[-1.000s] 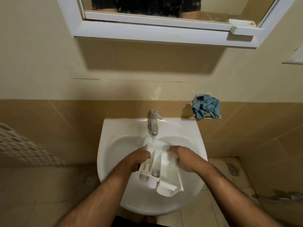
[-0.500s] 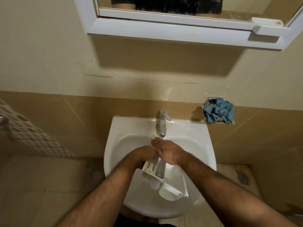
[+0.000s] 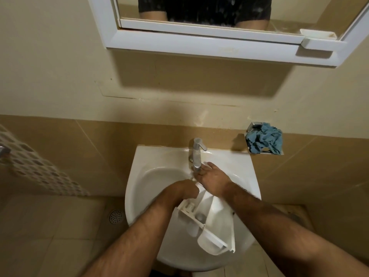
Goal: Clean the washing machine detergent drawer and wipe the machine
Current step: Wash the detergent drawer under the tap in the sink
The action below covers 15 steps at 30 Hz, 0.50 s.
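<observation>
White plastic detergent drawer (image 3: pixel 207 220) lies tilted inside the white sink (image 3: pixel 151 176), toward its front right. The left hand (image 3: pixel 183 191) grips the drawer's far end, fingers curled around it. The right hand (image 3: pixel 212 179) reaches under the chrome tap (image 3: pixel 196 154) at the sink's back edge, fingers straight and slightly spread.

Both forearms are bare and pretty hairy, no sleeves, watch or rings on the left hand (image 3: pixel 184 189) or right hand (image 3: pixel 212 179) that I can see. Mirror (image 3: pixel 199 11) reflection shows a dark short-sleeved shirt with the arms sticking out.
</observation>
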Available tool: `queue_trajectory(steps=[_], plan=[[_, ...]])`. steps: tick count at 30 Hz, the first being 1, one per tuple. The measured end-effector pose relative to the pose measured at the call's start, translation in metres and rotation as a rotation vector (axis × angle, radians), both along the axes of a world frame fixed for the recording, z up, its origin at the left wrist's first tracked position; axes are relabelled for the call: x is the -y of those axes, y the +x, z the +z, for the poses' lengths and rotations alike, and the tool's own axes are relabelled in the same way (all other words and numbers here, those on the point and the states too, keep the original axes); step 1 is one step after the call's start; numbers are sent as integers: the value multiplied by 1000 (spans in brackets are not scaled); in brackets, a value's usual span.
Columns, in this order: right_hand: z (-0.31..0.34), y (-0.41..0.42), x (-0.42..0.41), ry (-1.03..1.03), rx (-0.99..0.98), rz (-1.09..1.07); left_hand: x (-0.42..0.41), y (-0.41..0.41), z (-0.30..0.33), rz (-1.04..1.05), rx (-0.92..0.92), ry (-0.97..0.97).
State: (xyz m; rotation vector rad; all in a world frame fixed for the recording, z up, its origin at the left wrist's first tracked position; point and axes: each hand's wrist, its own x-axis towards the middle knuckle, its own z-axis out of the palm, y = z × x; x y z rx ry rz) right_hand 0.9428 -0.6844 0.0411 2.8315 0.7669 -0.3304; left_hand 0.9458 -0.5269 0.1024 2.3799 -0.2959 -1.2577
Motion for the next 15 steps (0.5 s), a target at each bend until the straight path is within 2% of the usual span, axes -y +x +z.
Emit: queue_trajectory(steps=[2, 5, 9, 12, 15], plan=[[1, -4, 2, 37, 30, -18, 1, -2, -2, 69, 35, -14], [-11, -13, 5, 1, -27, -48, -9, -3, -7, 193, 46, -74], [-12, -13, 3, 101, -83, -143, -21, -16, -8, 402, -5, -255], [-10, -16, -4, 185, -77, -265, -20, -26, 1, 443, -37, -355], [-11, -15, -8, 215, -72, -278, -21, -26, -2, 450, -22, -347]])
